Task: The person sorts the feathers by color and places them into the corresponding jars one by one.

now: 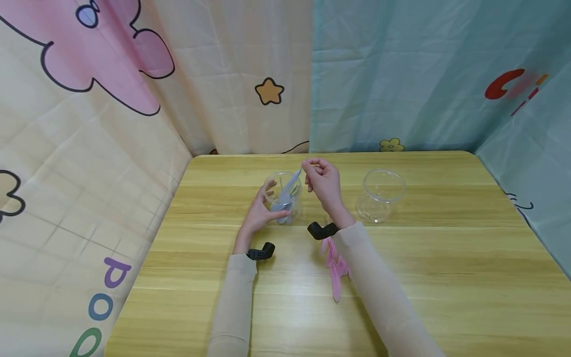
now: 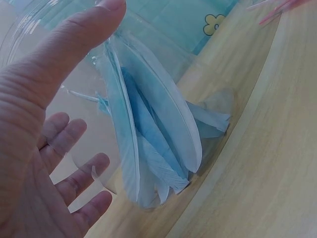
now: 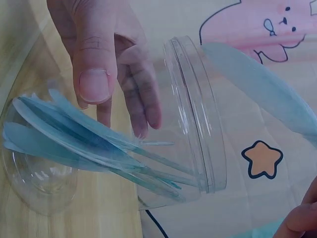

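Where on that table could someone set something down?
The wooden table is bare right of the right sleeve, in front of the empty jar, and left of the left sleeve. A smaller patch lies between the left sleeve and the pink feathers. It is crowded around the blue-feather jar, held by the left hand, with the right hand by its mouth.

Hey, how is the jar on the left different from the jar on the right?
The left jar has blue feathers in it, while no feathers show in the right jar. The left hand holds the left jar, while no hand touches the right jar. Both are clear, have round mouths and stand on the table.
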